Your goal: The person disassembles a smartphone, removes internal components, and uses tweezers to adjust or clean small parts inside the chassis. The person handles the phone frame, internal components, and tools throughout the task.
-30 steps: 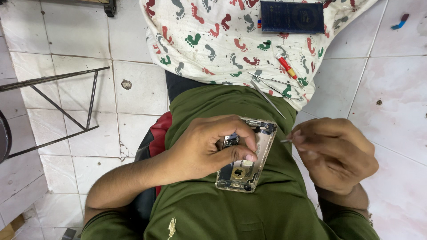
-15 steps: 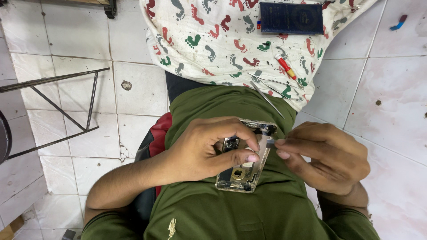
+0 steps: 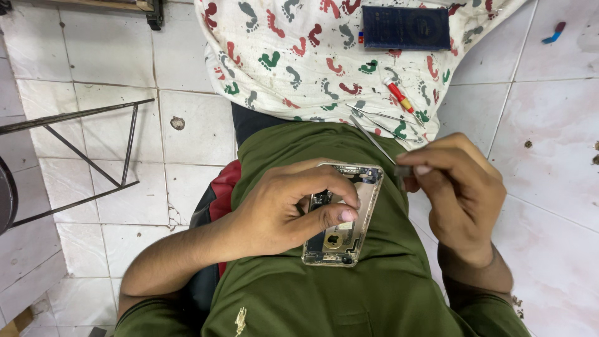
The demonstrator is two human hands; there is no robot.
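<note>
Left hand (image 3: 284, 209) grips an opened gold metal phone housing (image 3: 343, 215); right hand (image 3: 458, 187) pinches slim steel tweezers (image 3: 374, 140) beside it.

Left hand (image 3: 284, 209) steadies phone housing (image 3: 344, 215); right hand (image 3: 458, 187) pinches tweezers (image 3: 374, 140).

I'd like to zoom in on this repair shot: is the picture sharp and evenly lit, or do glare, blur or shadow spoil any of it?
Head view: soft, even light with no hard shadows; the opened phone frame held by the left hand is sharp, with faint sheen on its metal edge; the right hand is clear too, though the small part it pinches is too tiny to make out; the footprint-patterned cloth is crisp; the floor tiles bend slightly toward the edges.
</note>
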